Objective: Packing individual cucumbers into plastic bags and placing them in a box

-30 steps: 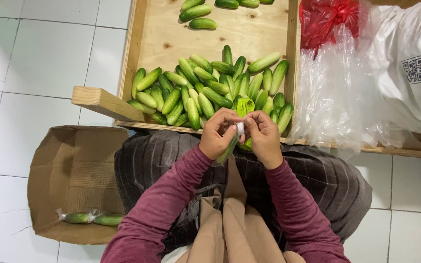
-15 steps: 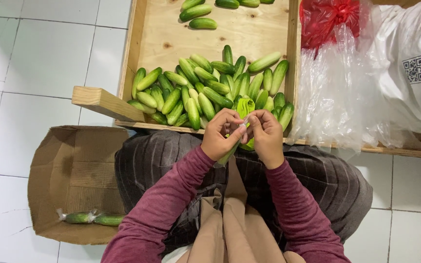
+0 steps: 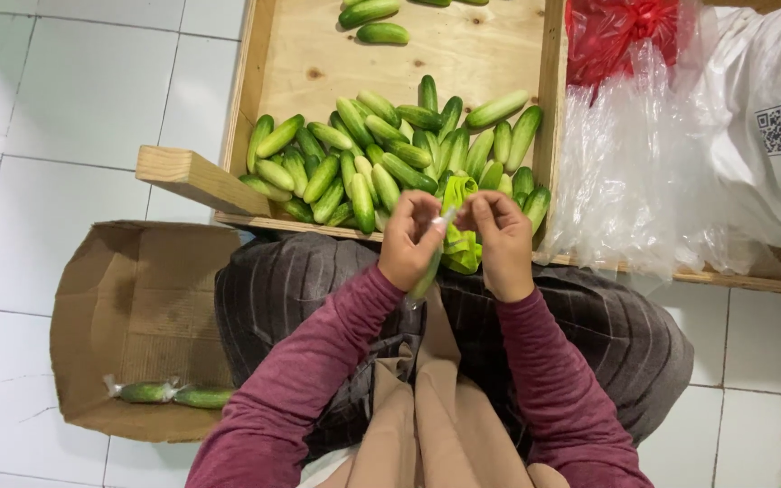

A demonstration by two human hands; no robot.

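Note:
My left hand (image 3: 409,242) grips a green cucumber in a clear plastic bag (image 3: 428,271), held over my lap. My right hand (image 3: 502,242) pinches the twisted top of that bag (image 3: 445,219) between thumb and fingers. Right behind my hands lies a bright green bundle of ties (image 3: 459,237) at the tray's near edge. A heap of loose cucumbers (image 3: 390,163) fills the near part of the wooden tray (image 3: 318,54).
An open cardboard box (image 3: 142,325) on the white tiled floor at my left holds a bagged cucumber pair (image 3: 169,394). Clear plastic bags (image 3: 635,172), a red bag (image 3: 616,36) and a white sack (image 3: 770,117) lie right of the tray. A wooden bar (image 3: 196,181) sticks out left.
My hands have shifted slightly apart, the right one drawing the bag's twisted top outward. The view has tipped a little, so everything sits slightly higher in the picture.

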